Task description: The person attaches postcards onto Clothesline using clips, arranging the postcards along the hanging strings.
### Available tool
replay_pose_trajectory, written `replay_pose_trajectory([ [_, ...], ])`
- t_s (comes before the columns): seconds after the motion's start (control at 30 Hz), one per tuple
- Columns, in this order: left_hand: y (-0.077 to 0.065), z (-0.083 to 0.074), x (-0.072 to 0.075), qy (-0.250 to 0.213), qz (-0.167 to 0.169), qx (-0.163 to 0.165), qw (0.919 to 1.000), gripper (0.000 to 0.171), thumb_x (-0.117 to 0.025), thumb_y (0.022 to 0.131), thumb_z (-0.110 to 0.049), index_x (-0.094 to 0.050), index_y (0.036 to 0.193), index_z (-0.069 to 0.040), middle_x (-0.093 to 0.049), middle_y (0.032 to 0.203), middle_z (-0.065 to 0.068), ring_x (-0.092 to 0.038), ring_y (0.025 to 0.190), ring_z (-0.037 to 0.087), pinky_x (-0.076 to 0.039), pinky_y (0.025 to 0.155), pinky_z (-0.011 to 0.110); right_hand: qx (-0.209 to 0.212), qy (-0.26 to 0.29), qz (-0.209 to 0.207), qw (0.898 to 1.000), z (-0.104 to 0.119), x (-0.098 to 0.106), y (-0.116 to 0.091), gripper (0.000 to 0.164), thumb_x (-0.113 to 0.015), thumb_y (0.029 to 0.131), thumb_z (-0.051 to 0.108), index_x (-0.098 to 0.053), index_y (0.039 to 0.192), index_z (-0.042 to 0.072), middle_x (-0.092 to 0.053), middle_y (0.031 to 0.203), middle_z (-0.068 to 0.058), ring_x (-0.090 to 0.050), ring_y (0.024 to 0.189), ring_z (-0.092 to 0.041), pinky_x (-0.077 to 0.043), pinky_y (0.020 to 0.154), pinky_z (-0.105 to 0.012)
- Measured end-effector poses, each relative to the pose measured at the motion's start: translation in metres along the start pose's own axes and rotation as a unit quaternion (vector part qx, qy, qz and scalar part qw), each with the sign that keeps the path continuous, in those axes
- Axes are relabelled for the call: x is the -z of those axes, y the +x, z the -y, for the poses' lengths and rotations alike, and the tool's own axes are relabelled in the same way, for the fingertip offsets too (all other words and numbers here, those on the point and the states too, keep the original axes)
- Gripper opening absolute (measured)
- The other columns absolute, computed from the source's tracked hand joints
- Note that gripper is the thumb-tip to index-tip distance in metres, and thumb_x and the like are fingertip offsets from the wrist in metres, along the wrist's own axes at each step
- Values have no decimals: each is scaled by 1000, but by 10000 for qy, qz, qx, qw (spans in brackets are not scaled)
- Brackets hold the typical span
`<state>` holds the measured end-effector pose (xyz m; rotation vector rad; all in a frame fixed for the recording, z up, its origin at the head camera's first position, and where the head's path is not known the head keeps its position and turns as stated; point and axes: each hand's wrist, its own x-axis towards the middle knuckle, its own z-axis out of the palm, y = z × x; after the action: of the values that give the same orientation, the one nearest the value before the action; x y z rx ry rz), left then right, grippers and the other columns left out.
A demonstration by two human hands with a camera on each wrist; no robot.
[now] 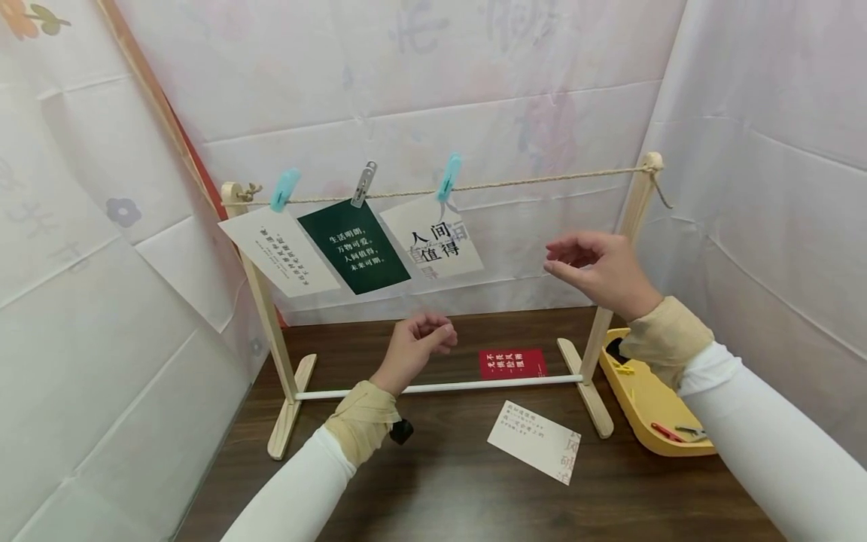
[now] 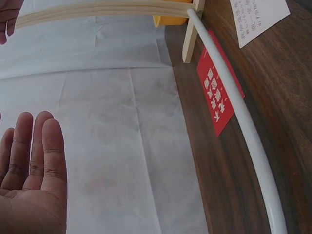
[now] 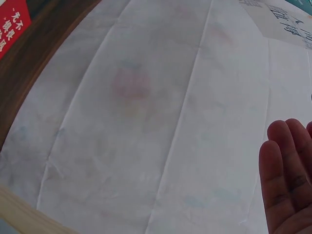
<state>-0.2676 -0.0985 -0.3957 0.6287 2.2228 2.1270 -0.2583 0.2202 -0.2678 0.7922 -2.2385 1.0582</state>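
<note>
My left hand (image 1: pixel 421 342) hovers in front of the rack, below the hanging cards, with nothing in its loosely bent fingers. Higher up, my right hand (image 1: pixel 599 271) is held near the right post, also holding nothing. Three cards hang from a twine line (image 1: pixel 542 181): a cream card (image 1: pixel 281 252) and a white card with large characters (image 1: pixel 433 241), each under a light-blue clothespin (image 1: pixel 449 178), and between them a dark green card (image 1: pixel 354 247) under a grey clothespin (image 1: pixel 364 184). A red card (image 1: pixel 511 363) and a white card (image 1: pixel 535 443) lie on the table.
The wooden rack has a left post (image 1: pixel 264 301), a right post (image 1: pixel 637 211) and a white crossbar (image 1: pixel 474 386) low across the front. At right, partly behind my right forearm, stands a yellow tray (image 1: pixel 637 406) with several clothespins. Pale cloth hangs behind and at the sides.
</note>
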Motion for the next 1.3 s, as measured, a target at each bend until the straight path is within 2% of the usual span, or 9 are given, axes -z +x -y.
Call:
replay_pose_trajectory([
  [0.2, -3, 6, -1, 167, 68, 76, 9998, 24, -69, 97, -21, -68, 107, 2, -71, 97, 18, -69, 92, 33, -59, 80, 41, -138, 0, 12, 9999, -7, -2, -12, 17, -79, 86, 4, -74, 102, 2, -74, 93, -8, -65, 77, -9, -51, 69, -16],
  [0.37, -6, 11, -3, 298, 104, 85, 9995, 23, -69, 97, -22, -68, 107, -1, -71, 97, 14, -70, 91, 28, -59, 79, 40, -292, -22, 23, 9996, -13, -3, -21, 16, -78, 87, 4, -73, 102, 3, -74, 92, -7, -65, 77, -8, -50, 69, -16],
  [0.6, -12, 13, -6, 385, 172, 210, 9989, 20, -67, 98, -14, -66, 110, 3, -70, 101, 21, -67, 97, 42, -57, 83, 47, -422, -2, -2, 9991, -22, -4, -31, 16, -78, 87, 4, -73, 102, 2, -73, 91, -7, -65, 77, -9, -50, 68, -17],
  [0.63, -11, 17, -6, 404, 183, 164, 9989, 21, -67, 98, -15, -67, 109, 3, -70, 101, 20, -67, 97, 42, -57, 82, 47, -454, 14, -5, 9990, -23, -4, -33, 16, -78, 87, 4, -73, 102, 2, -73, 91, -7, -65, 77, -9, -50, 68, -17],
  [0.83, -15, 23, -9, 539, 243, -74, 9982, 17, -69, 97, -16, -69, 104, 0, -71, 94, 15, -68, 90, 38, -58, 79, 49, -648, 112, 7, 9978, -29, -4, -44, 17, -78, 87, 5, -73, 103, 2, -73, 91, -8, -65, 77, -10, -51, 67, -17],
  [1.03, -19, 28, -14, 716, 356, -87, 9968, 13, -70, 95, -15, -70, 102, -4, -71, 92, 9, -69, 85, 27, -57, 78, 53, -849, 273, 19, 9960, -34, -5, -56, 19, -78, 87, 5, -73, 105, 1, -74, 94, -11, -67, 77, -9, -52, 66, -17],
  [1.3, -21, 30, -17, 1007, 406, -82, 9941, 12, -71, 95, -16, -70, 101, -5, -71, 90, 6, -67, 82, 28, -58, 72, 40, -1035, 177, 71, 9944, -42, -6, -71, 21, -77, 89, 8, -72, 109, 3, -74, 97, -11, -67, 80, -7, -52, 68, -16],
])
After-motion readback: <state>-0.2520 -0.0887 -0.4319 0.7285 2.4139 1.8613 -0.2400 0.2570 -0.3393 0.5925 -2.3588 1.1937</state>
